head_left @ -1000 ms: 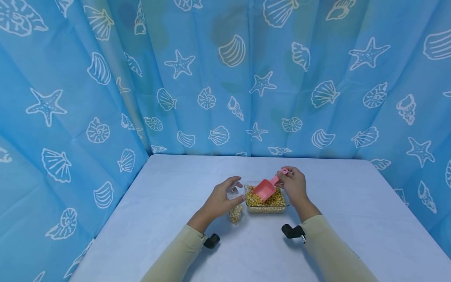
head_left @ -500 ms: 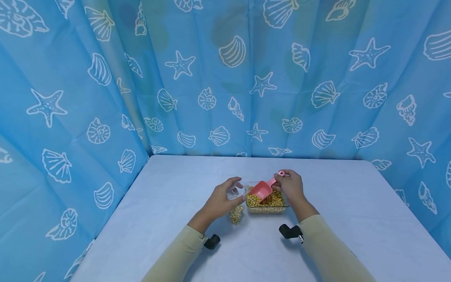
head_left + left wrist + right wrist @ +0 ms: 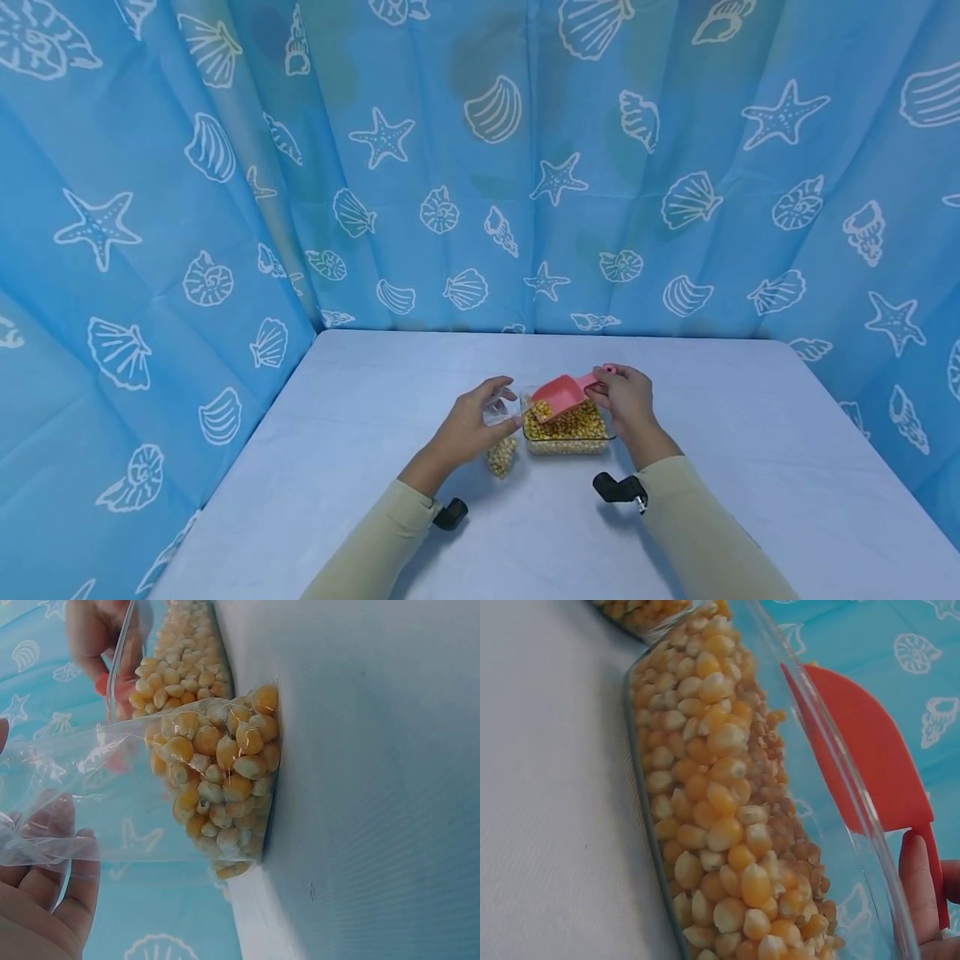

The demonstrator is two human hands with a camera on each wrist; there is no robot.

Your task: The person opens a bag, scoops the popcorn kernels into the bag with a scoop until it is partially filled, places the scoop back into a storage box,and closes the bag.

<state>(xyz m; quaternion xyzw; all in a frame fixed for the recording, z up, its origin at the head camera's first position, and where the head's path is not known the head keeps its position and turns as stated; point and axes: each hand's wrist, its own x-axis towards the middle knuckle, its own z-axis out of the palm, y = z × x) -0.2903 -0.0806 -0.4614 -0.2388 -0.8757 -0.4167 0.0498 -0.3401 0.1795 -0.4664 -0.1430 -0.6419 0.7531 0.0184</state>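
My left hand (image 3: 472, 421) holds a clear plastic bag (image 3: 112, 787) upright by its top, fingers curled about its mouth. Corn kernels (image 3: 217, 765) fill the bag's lower part, which rests on the table. Right beside it stands a clear glass container (image 3: 570, 439), well filled with corn kernels (image 3: 705, 810). Over the container, my right hand (image 3: 628, 404) grips a pink scoop (image 3: 561, 393) by its handle. Some kernels lie in the scoop's front end, which points toward the bag. In the right wrist view the scoop (image 3: 862, 742) shows behind the glass wall.
A white cloth covers the table (image 3: 360, 400). Blue curtains (image 3: 480, 167) with white shell prints hang behind it and along both sides. A black device (image 3: 451, 514) is worn at the left wrist, and another black device (image 3: 618, 488) at the right.
The scoop dipped into the kernels toward the left, then rose with some kernels in it, its handle now lying flatter. My left hand and the bag have stayed in place.
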